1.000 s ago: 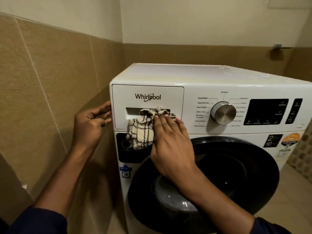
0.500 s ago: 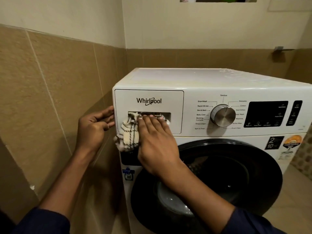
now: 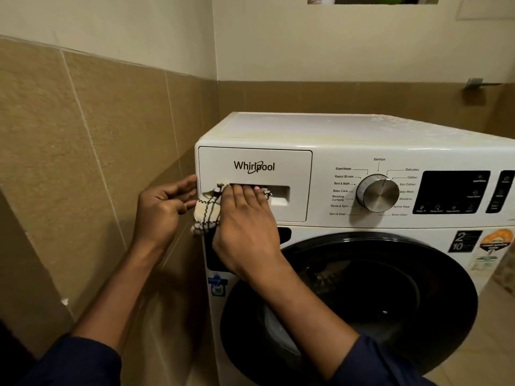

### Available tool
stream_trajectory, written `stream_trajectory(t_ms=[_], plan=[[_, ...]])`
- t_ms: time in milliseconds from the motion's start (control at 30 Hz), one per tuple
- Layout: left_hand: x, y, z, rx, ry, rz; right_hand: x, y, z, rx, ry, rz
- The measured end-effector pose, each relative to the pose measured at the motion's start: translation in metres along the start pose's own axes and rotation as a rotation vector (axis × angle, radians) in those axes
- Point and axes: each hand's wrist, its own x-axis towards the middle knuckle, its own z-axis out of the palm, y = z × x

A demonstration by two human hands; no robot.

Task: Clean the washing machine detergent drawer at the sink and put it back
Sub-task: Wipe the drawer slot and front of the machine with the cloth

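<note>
We had the drawer (image 3: pixel 255 185) sitting shut in the top left of the washing machine (image 3: pixel 362 140). Our right hand (image 3: pixel 245 224) pressed a checked cloth (image 3: pixel 206 210) flat into its handle recess, fingers extended over the cloth; our left hand (image 3: pixel 161 207) rested loosely curled at the machine's corner, holding nothing. We judged the drawer light, rigid plastic, probably slick when wet, and best gripped through that recess.

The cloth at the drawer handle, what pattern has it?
Cream cloth with dark checked lines, head view.

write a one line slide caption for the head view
Right hand presses a checked cloth into the drawer handle recess; left hand steadies the washer's corner.
</note>
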Motion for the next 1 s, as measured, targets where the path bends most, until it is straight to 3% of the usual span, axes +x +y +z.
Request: stream_trajectory(t_ms=[100, 233, 367, 567, 800, 1000], plan=[[-0.001, 0.0, 0.0, -0.003, 0.016, -0.003, -0.021, 0.023, 0.001, -0.036, 0.034, -0.078], [-0.003, 0.002, 0.0, 0.001, 0.014, 0.005, -0.044, 0.049, 0.001, -0.207, 0.121, 0.028], [-0.002, 0.001, 0.0, 0.014, 0.012, -0.003, -0.026, 0.036, -0.002, -0.142, 0.078, 0.085], [-0.002, 0.002, 0.002, 0.02, 0.006, -0.004, -0.003, 0.001, 0.016, -0.031, 0.129, 0.019], [-0.003, -0.004, 0.001, 0.026, 0.04, 0.018, -0.014, 0.031, 0.026, -0.135, 0.166, -0.115], [-0.002, -0.005, 0.0, 0.071, 0.026, 0.047, -0.029, 0.054, 0.011, -0.218, 0.216, -0.021]])
